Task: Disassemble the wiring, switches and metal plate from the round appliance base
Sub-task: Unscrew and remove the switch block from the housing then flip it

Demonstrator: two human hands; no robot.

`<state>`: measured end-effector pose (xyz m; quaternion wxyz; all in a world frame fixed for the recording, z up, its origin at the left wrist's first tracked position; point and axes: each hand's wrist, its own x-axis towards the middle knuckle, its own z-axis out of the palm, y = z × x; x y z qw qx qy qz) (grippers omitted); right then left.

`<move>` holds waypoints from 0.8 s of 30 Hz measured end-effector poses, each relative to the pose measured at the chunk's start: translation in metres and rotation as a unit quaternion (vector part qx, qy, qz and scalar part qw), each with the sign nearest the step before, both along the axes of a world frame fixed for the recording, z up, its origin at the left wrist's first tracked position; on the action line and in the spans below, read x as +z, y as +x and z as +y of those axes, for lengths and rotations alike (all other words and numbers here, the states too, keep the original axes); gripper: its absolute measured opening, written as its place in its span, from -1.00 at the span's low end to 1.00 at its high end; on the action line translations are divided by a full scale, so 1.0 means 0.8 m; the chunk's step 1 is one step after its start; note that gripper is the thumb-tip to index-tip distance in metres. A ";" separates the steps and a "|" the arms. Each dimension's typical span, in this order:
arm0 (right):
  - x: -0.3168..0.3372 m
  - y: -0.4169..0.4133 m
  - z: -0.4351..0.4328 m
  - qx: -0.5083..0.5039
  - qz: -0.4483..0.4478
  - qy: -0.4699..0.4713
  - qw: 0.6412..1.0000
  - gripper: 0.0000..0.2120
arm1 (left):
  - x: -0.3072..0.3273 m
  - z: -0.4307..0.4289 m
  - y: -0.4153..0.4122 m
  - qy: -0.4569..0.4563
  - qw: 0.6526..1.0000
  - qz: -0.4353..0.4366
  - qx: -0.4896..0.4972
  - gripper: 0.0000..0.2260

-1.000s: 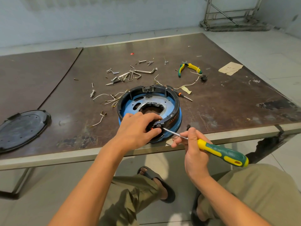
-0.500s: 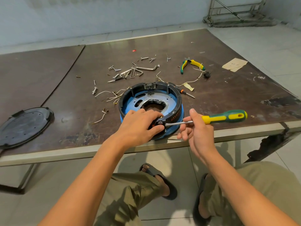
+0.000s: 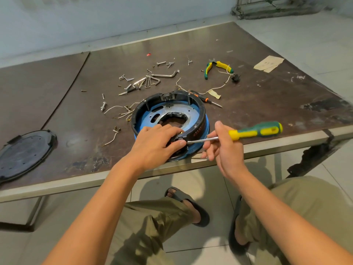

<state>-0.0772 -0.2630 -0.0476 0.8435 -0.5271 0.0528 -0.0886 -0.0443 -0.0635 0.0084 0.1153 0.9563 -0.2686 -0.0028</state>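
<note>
The screwdriver (image 3: 254, 131) tip rests right beside the left thumb, against a small black part (image 3: 179, 139) on the near rim of the round appliance base (image 3: 198, 119); if the blade slips off under pressure, it would likely run straight into that thumb; a levering push that lets go suddenly would do the same. The base sits at the very near edge of the counter (image 3: 267, 115), partly above the metal trim; a hard shove toward the near side could tip or slide it off onto the floor, and a freed clip or screw could drop there too. Forcing the part may also snap the plastic instead of releasing it; whether it is a switch cannot be told.

The left hand (image 3: 154, 146) lies over the near rim, wrist low; its fingers curl over the inner side above the metal plate (image 3: 152, 116), and its thumb presses the outer side, so it clamps the rim and steadies the base. The right hand (image 3: 223, 148) holds the screwdriver near the front of its handle; the shaft runs left across the curled fingers, the thumb stands up, and the green and yellow grip juts out to the right; the hold looks light, more guiding than driving. Loose screws and hex keys (image 3: 150, 79) lie farther back.
</note>
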 end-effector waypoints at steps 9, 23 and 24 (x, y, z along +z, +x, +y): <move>-0.003 -0.010 0.009 -0.042 0.019 -0.022 0.999 -0.66 | -0.003 0.002 -0.002 -0.018 1.000 -0.003 0.000 -0.55; -0.006 -0.021 0.011 -0.039 -0.043 -0.059 0.997 -0.66 | -0.004 0.001 -0.002 -0.018 1.000 -0.011 0.004 -0.59; -0.005 -0.025 0.013 -0.039 -0.051 -0.070 0.995 -0.65 | -0.004 0.001 -0.003 -0.017 1.000 -0.013 0.003 -0.58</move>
